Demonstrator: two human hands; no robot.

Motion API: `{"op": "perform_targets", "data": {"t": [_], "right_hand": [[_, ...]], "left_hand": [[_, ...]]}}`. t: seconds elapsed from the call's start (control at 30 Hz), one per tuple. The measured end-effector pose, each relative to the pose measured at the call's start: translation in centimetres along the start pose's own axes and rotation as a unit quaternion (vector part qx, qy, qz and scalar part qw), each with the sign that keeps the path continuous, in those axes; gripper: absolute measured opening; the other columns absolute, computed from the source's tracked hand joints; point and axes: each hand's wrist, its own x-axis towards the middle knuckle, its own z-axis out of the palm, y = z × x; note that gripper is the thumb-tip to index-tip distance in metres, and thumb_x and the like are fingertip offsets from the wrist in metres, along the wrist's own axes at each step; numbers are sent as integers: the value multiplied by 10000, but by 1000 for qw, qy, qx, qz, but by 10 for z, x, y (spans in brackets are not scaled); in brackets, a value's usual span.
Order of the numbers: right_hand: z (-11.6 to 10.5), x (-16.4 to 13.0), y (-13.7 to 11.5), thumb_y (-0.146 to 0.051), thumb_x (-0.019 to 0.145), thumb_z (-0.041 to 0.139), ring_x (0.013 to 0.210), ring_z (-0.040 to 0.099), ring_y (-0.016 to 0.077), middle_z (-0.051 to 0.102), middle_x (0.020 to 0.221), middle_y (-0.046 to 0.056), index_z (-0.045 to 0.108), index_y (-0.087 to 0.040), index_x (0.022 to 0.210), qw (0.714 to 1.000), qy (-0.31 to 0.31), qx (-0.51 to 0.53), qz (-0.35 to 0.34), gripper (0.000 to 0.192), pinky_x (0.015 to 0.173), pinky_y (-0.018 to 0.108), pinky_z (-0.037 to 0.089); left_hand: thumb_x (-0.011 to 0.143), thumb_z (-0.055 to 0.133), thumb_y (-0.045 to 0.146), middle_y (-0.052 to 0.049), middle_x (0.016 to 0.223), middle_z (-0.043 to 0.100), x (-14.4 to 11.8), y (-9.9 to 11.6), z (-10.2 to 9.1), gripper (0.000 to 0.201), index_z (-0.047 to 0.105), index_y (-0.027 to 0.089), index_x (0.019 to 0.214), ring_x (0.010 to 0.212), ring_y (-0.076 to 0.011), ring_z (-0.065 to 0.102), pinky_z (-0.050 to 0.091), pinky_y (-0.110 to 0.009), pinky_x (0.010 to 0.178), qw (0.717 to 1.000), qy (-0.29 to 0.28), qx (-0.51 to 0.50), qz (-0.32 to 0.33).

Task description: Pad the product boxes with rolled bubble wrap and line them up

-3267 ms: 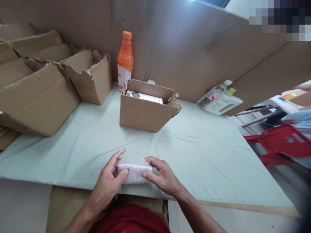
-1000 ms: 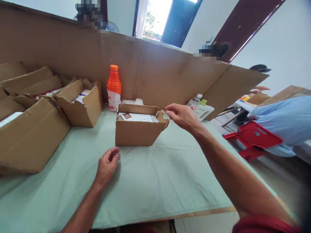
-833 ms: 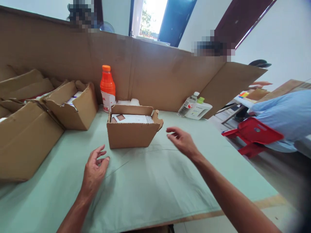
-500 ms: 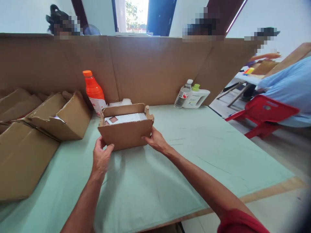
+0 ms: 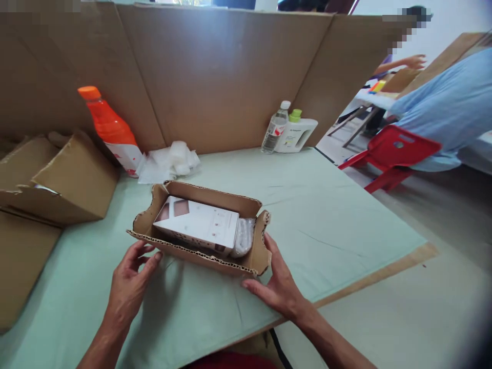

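Note:
A small open cardboard box (image 5: 200,259) sits on the pale green table (image 5: 323,220) close to me. Inside it lie a white product box (image 5: 198,224) with brown squares and a bubble-wrapped packet (image 5: 243,237) at its right end. My left hand (image 5: 128,284) touches the box's near left corner with fingers spread. At the near right corner, my right hand (image 5: 277,284) cups the box with its thumb along the side wall.
An orange bottle (image 5: 109,128) and white foam scraps (image 5: 169,160) lie behind the box. Larger cardboard boxes (image 5: 61,179) stand at left. A clear bottle (image 5: 273,128) and white jug (image 5: 295,134) stand by the cardboard screen (image 5: 215,72). A red stool (image 5: 392,154) and a person in blue (image 5: 442,107) are at right.
The bubble-wrapped packet left my hands and now lies in the small box. Both hands took hold of the box and drew it toward me; the view tilted down.

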Motion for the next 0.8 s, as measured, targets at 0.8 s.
{"op": "perform_targets", "data": {"t": [0.8], "right_hand": [[-180,43,206,-554,662,825,1285,550,331,459,1502,190,167,-222,1583,931,337,-75,122,1180,1025,522,501]], "left_hand": [[843,620,332,-182,1470,523,-17,-19,217,668,439,208,1474,1322,-331,547,544,-478,965,949,-245,50,190]]}}
